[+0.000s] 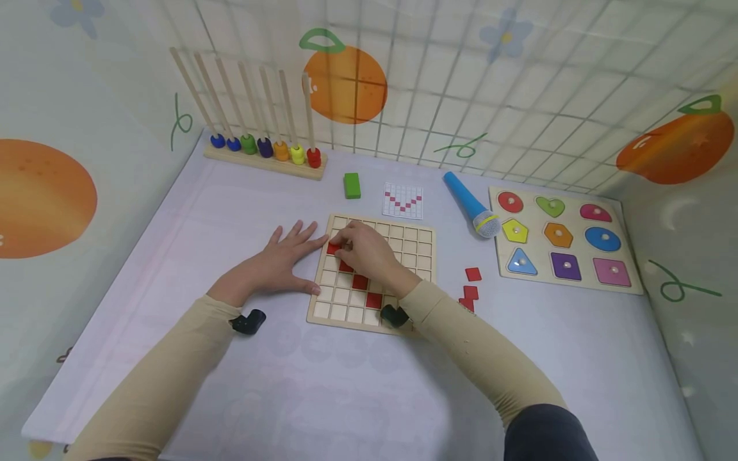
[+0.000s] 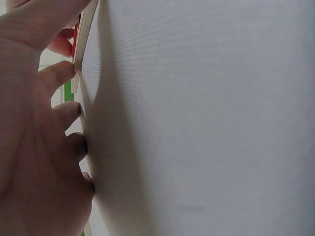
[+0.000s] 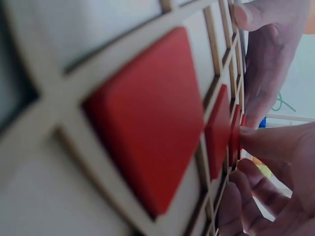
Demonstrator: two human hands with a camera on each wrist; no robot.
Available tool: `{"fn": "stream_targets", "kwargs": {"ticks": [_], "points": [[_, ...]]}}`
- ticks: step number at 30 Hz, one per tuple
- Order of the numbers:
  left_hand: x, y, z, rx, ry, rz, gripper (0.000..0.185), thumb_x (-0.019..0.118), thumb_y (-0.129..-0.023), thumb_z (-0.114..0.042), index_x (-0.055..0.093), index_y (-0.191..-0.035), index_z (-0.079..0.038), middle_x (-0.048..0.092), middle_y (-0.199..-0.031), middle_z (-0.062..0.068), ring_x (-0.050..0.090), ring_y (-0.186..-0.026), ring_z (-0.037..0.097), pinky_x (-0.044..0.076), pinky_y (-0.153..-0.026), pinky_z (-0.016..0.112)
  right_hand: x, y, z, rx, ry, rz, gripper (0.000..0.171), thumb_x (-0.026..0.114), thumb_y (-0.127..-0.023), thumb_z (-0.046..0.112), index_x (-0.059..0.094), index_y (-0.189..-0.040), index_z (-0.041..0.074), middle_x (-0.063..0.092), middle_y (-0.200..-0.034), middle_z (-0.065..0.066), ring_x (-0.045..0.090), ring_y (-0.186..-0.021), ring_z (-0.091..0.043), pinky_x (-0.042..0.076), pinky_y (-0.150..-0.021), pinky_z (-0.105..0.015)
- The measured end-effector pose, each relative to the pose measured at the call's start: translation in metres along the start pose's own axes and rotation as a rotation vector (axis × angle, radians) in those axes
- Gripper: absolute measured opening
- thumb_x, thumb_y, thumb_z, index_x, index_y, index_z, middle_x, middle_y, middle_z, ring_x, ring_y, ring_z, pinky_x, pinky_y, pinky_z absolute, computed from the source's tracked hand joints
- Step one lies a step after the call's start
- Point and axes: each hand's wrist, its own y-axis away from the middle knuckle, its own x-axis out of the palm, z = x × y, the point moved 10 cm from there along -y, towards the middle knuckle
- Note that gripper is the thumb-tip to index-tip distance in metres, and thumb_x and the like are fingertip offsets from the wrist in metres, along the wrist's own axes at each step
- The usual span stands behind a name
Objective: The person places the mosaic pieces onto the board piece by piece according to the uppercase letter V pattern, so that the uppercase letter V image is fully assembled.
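**Hands at the grid board**

The right hand (image 1: 366,253) is placed on the wooden grid board (image 1: 416,240), near its upper left corner. Its fingers (image 3: 261,140) are curled, and the tips meet a red square tile (image 1: 333,248) seated in a cell at the board's left edge. The right wrist view shows a fingertip pressing against the tile's edge; whether the tile is pinched or only pushed cannot be determined.

Behind those fingers, toward the wrist, three more red tiles (image 1: 360,282) run diagonally down across the board's cells.

The left hand (image 1: 282,262) lies flat on the desk (image 1: 173,256), fingers straight and spread, holding nothing. Its fingertips touch the board's left edge, just beside the right hand's fingers.

Well to the right of the fingers, three loose red tiles (image 1: 471,288) lie on the desk. Beyond the fingers, a pattern card (image 1: 403,200) and a green block (image 1: 352,185) lie near the board's far edge.
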Motion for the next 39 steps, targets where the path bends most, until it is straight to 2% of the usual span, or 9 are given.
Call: {"fn": "stream_targets", "kwargs": {"ticks": [13,20,27,39], "points": [[0.000,0.000,0.000,-0.003,0.004,0.008,0.112,0.077,-0.076,-0.069,0.021,-0.164,-0.027,0.000,-0.172,0.005,-0.012,-0.156,0.031,-0.013,-0.122,0.058,0.000,0.001,-0.005,0.028,-0.056,0.015,0.029,0.071,-0.096,0.021,0.073,-0.124,0.017,0.062,-0.112,0.003,0.059,-0.094,-0.012,0.053,-0.083,-0.030],[0.000,0.000,0.000,-0.009,0.002,0.013,0.112,0.076,-0.077,-0.069,0.021,-0.164,-0.027,0.000,-0.172,0.005,-0.013,-0.156,0.030,-0.013,-0.122,0.058,-0.004,0.006,-0.007,0.023,-0.118,-0.004,0.029,0.071,-0.096,0.020,0.072,-0.125,0.018,0.061,-0.114,0.002,0.058,-0.094,-0.013,0.052,-0.080,-0.029],[0.000,0.000,0.001,-0.005,0.005,0.006,0.113,0.076,-0.076,-0.071,0.021,-0.164,-0.027,0.000,-0.172,0.005,-0.013,-0.156,0.030,-0.013,-0.122,0.057,-0.007,0.013,-0.010,0.026,-0.134,-0.014,0.027,0.067,-0.097,0.020,0.073,-0.124,0.018,0.061,-0.112,0.002,0.057,-0.093,-0.014,0.052,-0.078,-0.028],[0.000,0.000,-0.001,-0.011,0.000,0.016,0.112,0.075,-0.077,-0.070,0.020,-0.164,-0.026,-0.001,-0.172,0.006,-0.013,-0.156,0.031,-0.013,-0.122,0.057,-0.013,0.032,-0.016,0.012,-0.163,-0.011,0.026,0.068,-0.098,0.021,0.074,-0.122,0.016,0.063,-0.111,0.001,0.061,-0.097,-0.014,0.055,-0.086,-0.029]]}}
